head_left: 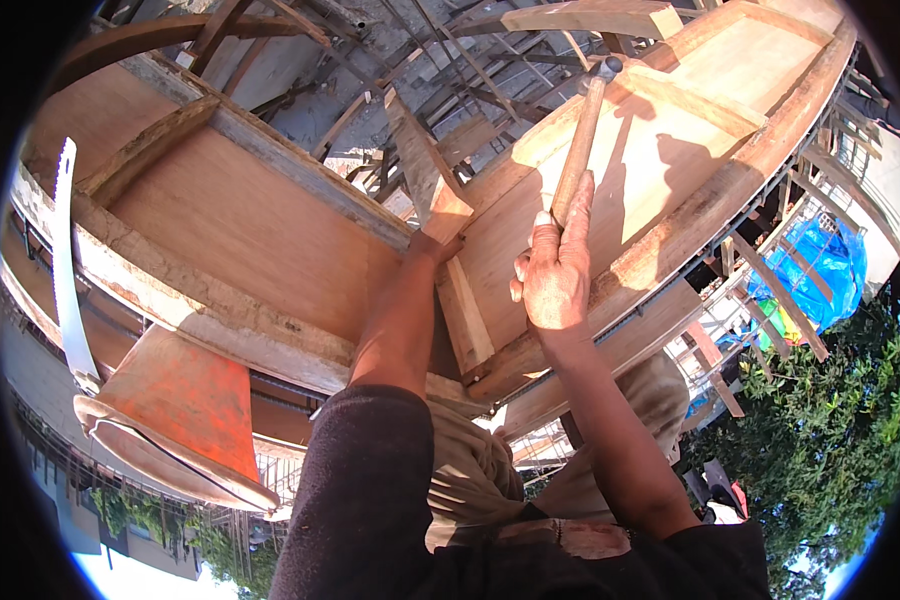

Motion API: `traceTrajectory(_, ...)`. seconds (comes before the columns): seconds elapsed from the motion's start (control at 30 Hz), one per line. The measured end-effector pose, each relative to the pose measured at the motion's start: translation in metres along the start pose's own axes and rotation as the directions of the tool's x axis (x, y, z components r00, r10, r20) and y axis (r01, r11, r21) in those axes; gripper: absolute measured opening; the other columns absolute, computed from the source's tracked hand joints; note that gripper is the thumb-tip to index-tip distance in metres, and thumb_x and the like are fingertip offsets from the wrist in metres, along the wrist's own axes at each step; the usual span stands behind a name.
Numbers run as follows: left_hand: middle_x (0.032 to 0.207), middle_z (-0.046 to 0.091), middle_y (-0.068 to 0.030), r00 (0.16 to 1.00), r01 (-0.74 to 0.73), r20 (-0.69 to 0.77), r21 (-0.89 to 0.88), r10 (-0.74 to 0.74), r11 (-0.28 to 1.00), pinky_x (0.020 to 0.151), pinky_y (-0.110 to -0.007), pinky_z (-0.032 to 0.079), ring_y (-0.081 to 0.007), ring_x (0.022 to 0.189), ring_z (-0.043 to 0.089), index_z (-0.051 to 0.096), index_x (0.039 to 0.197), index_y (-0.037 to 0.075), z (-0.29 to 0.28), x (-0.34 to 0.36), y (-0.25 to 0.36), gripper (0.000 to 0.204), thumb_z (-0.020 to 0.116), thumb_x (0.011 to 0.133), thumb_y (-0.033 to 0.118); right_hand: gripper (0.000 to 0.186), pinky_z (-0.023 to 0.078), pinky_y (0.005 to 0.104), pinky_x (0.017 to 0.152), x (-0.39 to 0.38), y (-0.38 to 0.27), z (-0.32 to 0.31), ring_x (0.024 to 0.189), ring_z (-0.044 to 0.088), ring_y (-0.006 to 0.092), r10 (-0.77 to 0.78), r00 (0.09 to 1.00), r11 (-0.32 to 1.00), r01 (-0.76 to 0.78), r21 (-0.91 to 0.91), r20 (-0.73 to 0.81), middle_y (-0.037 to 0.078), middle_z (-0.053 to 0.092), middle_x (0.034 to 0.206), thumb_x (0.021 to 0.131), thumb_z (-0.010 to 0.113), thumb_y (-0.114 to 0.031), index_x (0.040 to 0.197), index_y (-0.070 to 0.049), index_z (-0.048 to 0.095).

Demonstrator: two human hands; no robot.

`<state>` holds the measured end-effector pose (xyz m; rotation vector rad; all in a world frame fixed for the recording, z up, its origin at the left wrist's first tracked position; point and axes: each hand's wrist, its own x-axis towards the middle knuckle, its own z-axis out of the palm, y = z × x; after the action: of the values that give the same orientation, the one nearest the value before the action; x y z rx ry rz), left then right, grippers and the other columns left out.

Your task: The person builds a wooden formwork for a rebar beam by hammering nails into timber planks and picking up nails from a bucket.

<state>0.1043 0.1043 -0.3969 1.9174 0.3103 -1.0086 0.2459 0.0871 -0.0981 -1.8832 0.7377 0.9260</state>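
Observation:
My right hand (555, 275) is closed around the wooden handle of a hammer (578, 150), its dark head pointing away from me above a sunlit plywood panel (660, 165). Further left, my left hand (436, 248) grips the near end of a short wooden board (417, 155), which slants up and away from me. Its fingers are partly hidden behind the wood. Beneath that hand, a wooden crosspiece (462, 315) runs between two framed plywood sections.
At the left, a handsaw (68, 260) stands up beside a worn orange container (190, 395). Another framed plywood panel (260, 235) lies left of my arms. Loose timbers and debris fill the lower level beyond. A blue tarp (820, 270) and trees (830, 430) are at the right.

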Motion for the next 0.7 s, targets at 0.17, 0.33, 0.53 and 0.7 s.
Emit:
traceTrajectory(0.17, 0.119, 0.069, -0.0144, 1.000, -0.004, 0.022, 0.023, 0.004, 1.000, 0.097, -0.040, 0.049, -0.0319, 0.110, 0.066, 0.068, 0.124, 0.014, -0.002, 0.006, 0.001, 0.039, 0.060, 0.090, 0.030, 0.074, 0.042, 0.0269, 0.051, 0.004, 0.070, -0.009, 0.060, 0.047, 0.0117, 0.594, 0.753, 0.781, -0.624, 0.019, 0.283, 0.001, 0.045, 0.082, 0.104, 0.050, -0.019, 0.162, -0.031, 0.004)
traceTrajectory(0.33, 0.122, 0.068, -0.0157, 0.996, 0.019, 0.090, 0.089, -0.027, 0.996, 0.099, -0.041, 0.049, -0.0335, 0.112, 0.066, 0.067, 0.128, 0.014, -0.012, -0.002, 0.000, 0.042, 0.060, 0.090, 0.030, 0.068, 0.042, 0.0275, 0.047, -0.014, 0.049, -0.016, 0.058, 0.048, 0.0118, 0.375, 0.911, 0.897, -0.403, 0.183, 0.168, 0.002, 0.046, 0.085, 0.104, 0.052, -0.019, 0.160, -0.024, 0.015)
traceTrajectory(0.53, 0.126, 0.068, -0.0173, 0.664, -0.207, 0.715, 0.456, -0.218, 0.865, 0.102, -0.041, 0.048, -0.0354, 0.115, 0.065, 0.065, 0.131, 0.013, -0.075, -0.061, 0.033, 0.045, 0.059, 0.090, 0.030, 0.030, 0.041, 0.0262, 0.044, -0.023, 0.036, -0.028, 0.056, 0.047, 0.0094, 0.265, 0.957, 0.950, -0.280, 0.139, 0.114, 0.000, 0.046, 0.086, 0.103, 0.056, -0.020, 0.131, -0.016, 0.047)
traceTrajectory(0.7, 0.103, 0.074, -0.0142, 0.990, -0.027, 0.137, 0.277, -0.012, 0.961, 0.107, -0.045, 0.043, -0.0302, 0.104, 0.068, 0.068, 0.116, 0.007, -0.226, -0.235, 0.144, 0.031, 0.058, 0.087, 0.003, 0.017, 0.041, 0.0263, 0.044, 0.008, 0.043, -0.040, 0.057, 0.049, 0.0102, 0.289, 0.946, 0.896, -0.321, 0.306, 0.145, 0.000, 0.048, 0.083, 0.103, 0.056, -0.020, 0.117, -0.015, 0.048)
